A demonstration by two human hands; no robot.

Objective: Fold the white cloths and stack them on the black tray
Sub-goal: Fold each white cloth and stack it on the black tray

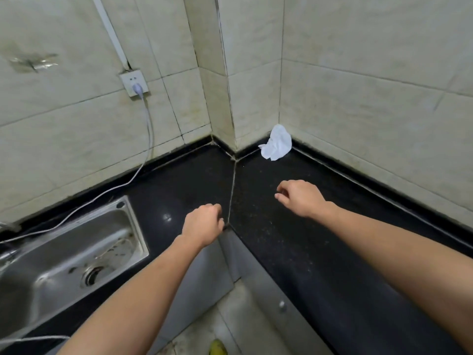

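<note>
One crumpled white cloth [277,143] leans in the far corner of the black countertop [294,226], against the tiled wall. My right hand [299,197] hovers over the counter below and slightly right of the cloth, fingers curled loosely downward and holding nothing. My left hand [203,225] sits lower, near the counter's inner front corner, its fingers curled under with nothing visible in them. No black tray is in view.
A steel sink [69,254] is set in the counter at the left. A white cable [143,160] runs from a wall socket [134,83] down across the counter and past the sink. Tiled walls close the counter behind and to the right.
</note>
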